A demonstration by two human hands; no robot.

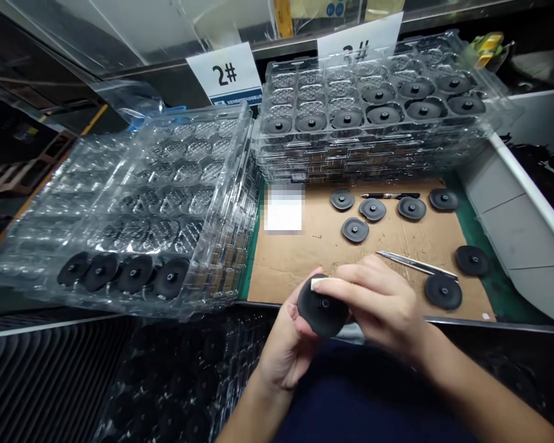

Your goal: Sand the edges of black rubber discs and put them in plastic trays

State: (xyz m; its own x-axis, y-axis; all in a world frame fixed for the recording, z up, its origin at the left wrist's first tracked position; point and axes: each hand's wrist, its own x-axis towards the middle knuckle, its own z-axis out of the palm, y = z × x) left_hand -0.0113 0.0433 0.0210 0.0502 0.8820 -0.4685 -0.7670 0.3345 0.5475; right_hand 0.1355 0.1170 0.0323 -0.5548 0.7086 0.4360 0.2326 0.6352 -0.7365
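Observation:
Above the front edge of the cardboard, my left hand [289, 344] holds a round black disc [325, 317] with a small raised hub in its middle. Its fingers wrap behind the disc and around its left side. My right hand [388, 301] is closed at the disc's right edge, its index finger laid across the upper face. A small pale yellow-white piece [321, 283] shows at that fingertip; whether it is held or worn I cannot make out. Right of my right hand, metal tweezers [415, 264] lie partly against another black disc [443, 291].
Several similar discs [355, 229] and a black pen [390, 195] lie on the cardboard [277, 264]. Clear plastic trays are stacked at left [221, 246] and at back right [351, 147], some pockets holding discs. Signs [224, 74] stand behind. A white bin wall [526, 215] borders the right.

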